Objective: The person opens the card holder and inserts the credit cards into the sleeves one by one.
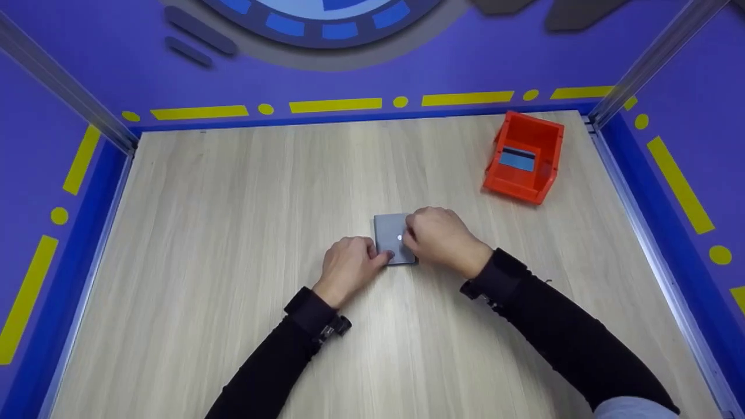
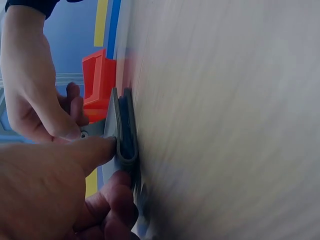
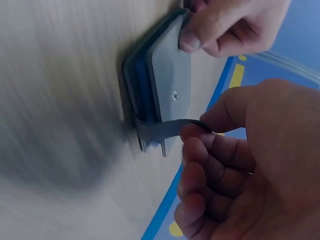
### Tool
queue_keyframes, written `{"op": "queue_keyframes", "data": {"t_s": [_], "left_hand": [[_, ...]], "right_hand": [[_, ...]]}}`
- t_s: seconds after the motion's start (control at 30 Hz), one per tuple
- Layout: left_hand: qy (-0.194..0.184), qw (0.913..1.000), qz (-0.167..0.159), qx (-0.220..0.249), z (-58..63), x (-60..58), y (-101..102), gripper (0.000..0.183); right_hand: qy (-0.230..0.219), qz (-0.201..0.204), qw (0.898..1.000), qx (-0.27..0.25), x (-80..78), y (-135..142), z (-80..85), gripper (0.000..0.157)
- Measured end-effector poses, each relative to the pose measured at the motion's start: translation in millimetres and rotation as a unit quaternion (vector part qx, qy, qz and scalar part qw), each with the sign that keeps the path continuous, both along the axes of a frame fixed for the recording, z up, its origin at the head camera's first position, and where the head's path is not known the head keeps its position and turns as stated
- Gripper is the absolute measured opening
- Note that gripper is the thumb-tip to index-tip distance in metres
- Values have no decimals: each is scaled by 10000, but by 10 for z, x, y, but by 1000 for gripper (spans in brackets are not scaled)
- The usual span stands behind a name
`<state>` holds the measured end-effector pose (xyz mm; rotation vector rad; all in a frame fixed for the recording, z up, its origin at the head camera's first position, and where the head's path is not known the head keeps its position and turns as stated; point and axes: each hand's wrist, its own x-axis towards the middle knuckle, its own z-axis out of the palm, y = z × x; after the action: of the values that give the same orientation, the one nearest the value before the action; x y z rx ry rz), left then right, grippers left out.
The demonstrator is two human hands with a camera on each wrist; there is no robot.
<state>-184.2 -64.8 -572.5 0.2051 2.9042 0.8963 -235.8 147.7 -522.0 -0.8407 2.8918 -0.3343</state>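
Observation:
A small grey folding wallet [image 1: 393,233] lies on the table, its cover folded over. From its open side comes a short snap strap [image 3: 162,130], and a metal snap stud shows on the cover. My left hand [image 1: 350,263] holds the wallet at its near left corner, thumb on the cover and fingers at the folded edge. With thumb and forefinger, my right hand [image 1: 439,237] pinches the strap's free end, lifted off the cover in the right wrist view. Dark blue inner leaves [image 3: 144,87] show between the covers.
An orange-red bin [image 1: 512,189] stands at the back right of the wooden table [image 1: 233,233], with a blue card [image 1: 517,158] bearing a dark stripe inside. Blue-purple panels [image 1: 349,84] with yellow marks wall in the back and both sides.

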Motion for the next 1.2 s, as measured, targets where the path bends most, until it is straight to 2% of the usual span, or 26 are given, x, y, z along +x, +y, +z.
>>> {"op": "queue_keyframes", "data": {"t_s": [0.27,0.43,0.7,0.83,0.93,1.2], "left_hand": [[33,10000,49,23,-5,4,11,43],[34,10000,55,42,-5,1,17,41],[77,10000,47,22,-31,-5,9,41],[36,10000,39,16,-40,-8,2,39],[4,10000,26,26,-41,-5,4,38],[-80,9999,28,68,-13,-8,3,38]], "right_hand": [[684,536,9946,573,38,-189,-120,22],[941,809,9889,822,58,-249,-162,21],[1066,1053,9812,1219,65,-317,-154,19],[1197,1166,9758,1414,76,-346,-154,27],[1214,1196,9741,1486,74,-363,-148,32],[1161,1196,9720,1656,93,-402,-121,33]]}}
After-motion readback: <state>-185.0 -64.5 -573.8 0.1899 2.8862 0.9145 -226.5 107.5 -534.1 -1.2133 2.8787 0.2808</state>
